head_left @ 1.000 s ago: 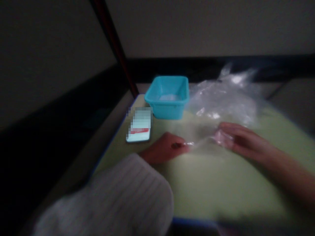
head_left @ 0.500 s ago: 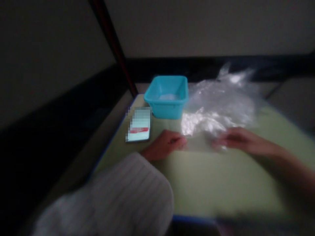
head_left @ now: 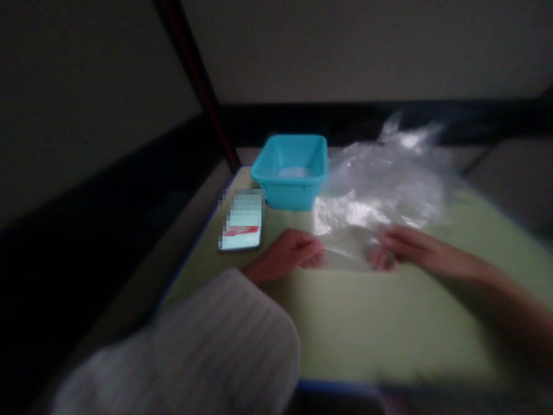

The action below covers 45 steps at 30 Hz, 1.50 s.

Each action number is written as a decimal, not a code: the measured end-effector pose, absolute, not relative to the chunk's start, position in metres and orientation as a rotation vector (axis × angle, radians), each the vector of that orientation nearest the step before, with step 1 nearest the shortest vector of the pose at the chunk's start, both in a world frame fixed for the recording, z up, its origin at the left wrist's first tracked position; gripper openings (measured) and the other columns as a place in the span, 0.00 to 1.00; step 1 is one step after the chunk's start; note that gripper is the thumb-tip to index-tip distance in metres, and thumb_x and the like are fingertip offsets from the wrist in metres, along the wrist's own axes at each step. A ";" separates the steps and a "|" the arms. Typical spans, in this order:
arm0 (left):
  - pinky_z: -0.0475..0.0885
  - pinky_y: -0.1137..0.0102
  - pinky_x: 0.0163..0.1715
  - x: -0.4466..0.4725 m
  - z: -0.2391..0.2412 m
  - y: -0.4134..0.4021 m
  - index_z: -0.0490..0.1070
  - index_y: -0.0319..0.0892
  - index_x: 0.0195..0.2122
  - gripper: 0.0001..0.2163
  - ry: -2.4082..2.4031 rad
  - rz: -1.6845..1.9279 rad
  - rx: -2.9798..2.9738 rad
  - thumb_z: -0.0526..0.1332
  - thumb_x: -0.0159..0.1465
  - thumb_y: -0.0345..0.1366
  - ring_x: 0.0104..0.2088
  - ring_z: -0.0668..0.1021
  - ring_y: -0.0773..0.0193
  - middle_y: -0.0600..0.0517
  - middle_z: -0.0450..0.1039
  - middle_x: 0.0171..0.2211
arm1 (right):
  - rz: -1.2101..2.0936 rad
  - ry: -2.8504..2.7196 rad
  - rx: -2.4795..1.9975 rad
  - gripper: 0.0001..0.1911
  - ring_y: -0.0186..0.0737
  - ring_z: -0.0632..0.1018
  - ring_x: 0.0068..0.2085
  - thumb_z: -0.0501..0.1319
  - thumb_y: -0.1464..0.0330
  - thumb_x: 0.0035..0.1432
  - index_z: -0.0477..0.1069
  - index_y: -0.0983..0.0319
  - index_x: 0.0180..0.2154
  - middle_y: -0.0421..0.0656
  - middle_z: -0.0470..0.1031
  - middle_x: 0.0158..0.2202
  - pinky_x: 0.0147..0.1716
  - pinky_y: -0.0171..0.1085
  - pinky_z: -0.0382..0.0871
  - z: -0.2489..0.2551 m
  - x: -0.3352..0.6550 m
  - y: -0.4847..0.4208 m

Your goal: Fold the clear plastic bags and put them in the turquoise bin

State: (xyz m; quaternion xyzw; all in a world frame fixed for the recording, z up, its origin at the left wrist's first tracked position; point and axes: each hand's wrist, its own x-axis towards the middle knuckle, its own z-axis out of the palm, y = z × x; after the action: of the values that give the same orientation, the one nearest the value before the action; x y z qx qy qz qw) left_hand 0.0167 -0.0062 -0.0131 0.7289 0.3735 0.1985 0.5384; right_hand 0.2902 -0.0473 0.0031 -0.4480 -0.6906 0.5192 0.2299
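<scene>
Gripping clear plastic (head_left: pixel 349 251) from both sides, I have my left hand (head_left: pixel 294 252) and right hand (head_left: pixel 401 246) closed with curled fingers, the near part spread between them over the yellow-green table (head_left: pixel 367 328). Crumpled plastic (head_left: pixel 389 176) heaps just beyond, right of the turquoise tub (head_left: pixel 287 195); from this distance I cannot tell whether it is all one piece. A lit phone (head_left: pixel 242 239) lies near the tub.

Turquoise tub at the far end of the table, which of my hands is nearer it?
Left. Your left hand is in front of the tub; your right hand is farther off, in front and to its right. Both hold clear plastic.
</scene>
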 end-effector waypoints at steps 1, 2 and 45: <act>0.72 0.76 0.27 0.017 -0.013 -0.006 0.74 0.35 0.29 0.12 0.905 0.469 1.674 0.55 0.62 0.36 0.28 0.78 0.69 0.47 0.77 0.29 | 1.418 -1.901 -1.229 0.19 0.37 0.76 0.31 0.51 0.55 0.64 0.69 0.62 0.33 0.45 0.75 0.31 0.32 0.39 0.72 0.002 0.289 -0.047; 0.73 0.75 0.27 0.018 -0.014 -0.006 0.74 0.35 0.29 0.11 0.923 0.471 1.613 0.55 0.61 0.35 0.28 0.79 0.68 0.47 0.77 0.29 | 1.397 -1.895 -1.232 0.18 0.36 0.75 0.30 0.51 0.55 0.64 0.68 0.62 0.32 0.43 0.74 0.30 0.31 0.37 0.72 0.001 0.288 -0.047; 0.68 0.59 0.51 0.021 -0.016 -0.021 0.64 0.39 0.49 0.18 1.227 0.790 2.482 0.61 0.58 0.34 0.51 0.72 0.55 0.44 0.69 0.49 | 0.257 -2.337 -1.291 0.21 0.53 0.71 0.54 0.50 0.61 0.64 0.60 0.62 0.57 0.54 0.67 0.56 0.51 0.53 0.67 -0.007 0.268 -0.053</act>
State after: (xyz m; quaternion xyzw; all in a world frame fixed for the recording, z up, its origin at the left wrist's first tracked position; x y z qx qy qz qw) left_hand 0.0211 -0.0205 -0.0160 0.8546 0.4224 0.2722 0.1308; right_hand 0.2683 -0.0525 -0.0075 -0.4686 -0.8484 0.0933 0.2278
